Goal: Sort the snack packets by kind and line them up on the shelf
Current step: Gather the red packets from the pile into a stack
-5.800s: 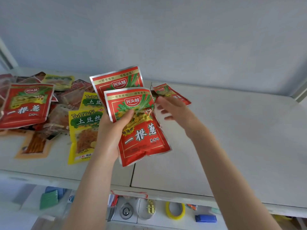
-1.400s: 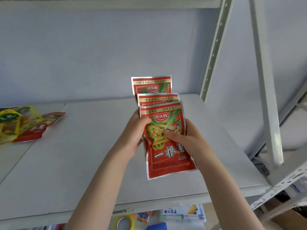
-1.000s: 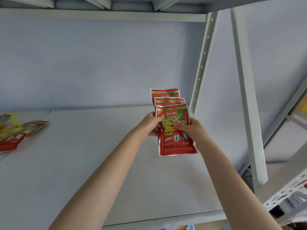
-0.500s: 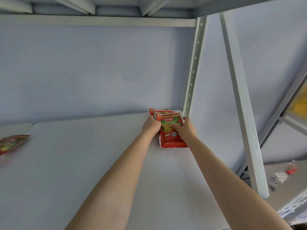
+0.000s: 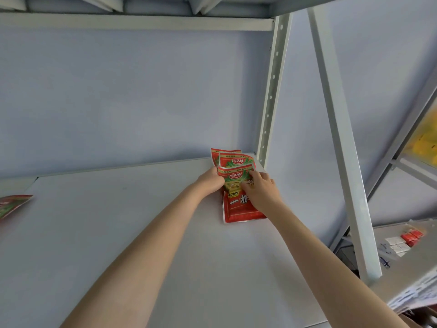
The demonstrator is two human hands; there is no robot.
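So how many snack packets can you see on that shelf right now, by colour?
Red packets under the hands, overlapping: 3 (front, middle, back)
Red and green packet at the far left edge, partly cut off: 1
Total: 4

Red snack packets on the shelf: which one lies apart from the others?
The red packet at the far left edge; it lies alone, untouched, while the other red packets are fanned under both hands in the back right corner.
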